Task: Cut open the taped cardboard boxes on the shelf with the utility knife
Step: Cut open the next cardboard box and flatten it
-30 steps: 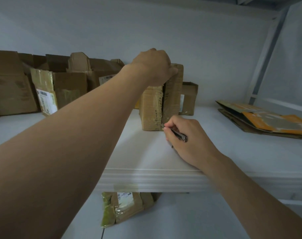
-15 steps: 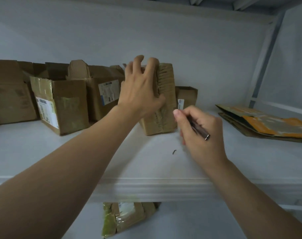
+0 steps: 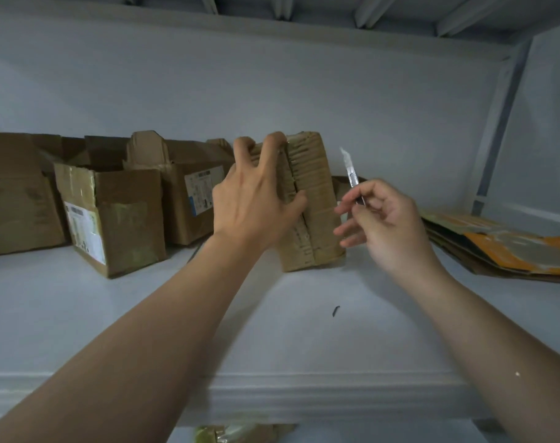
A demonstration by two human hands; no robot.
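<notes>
A taped cardboard box [image 3: 317, 203] stands upright in the middle of the white shelf [image 3: 208, 321], with a slit running down its front seam. My left hand [image 3: 256, 199] grips its top left edge, fingers hooked over the top and thumb on the front. My right hand [image 3: 381, 219] is just right of the box and pinches a slim utility knife [image 3: 352, 175], its blade pointing up and clear of the cardboard.
Several opened cardboard boxes [image 3: 112, 212] line the shelf's left side. Flattened cardboard with orange print [image 3: 509, 247] lies at the right. A small dark scrap [image 3: 335, 311] lies on the shelf near the front. Another package [image 3: 240, 434] shows below the shelf edge.
My right hand lifted from the box's bottom corner and turned the knife blade upward, away from the box. My left hand shifted from the top of the box to gripping its upper left edge.
</notes>
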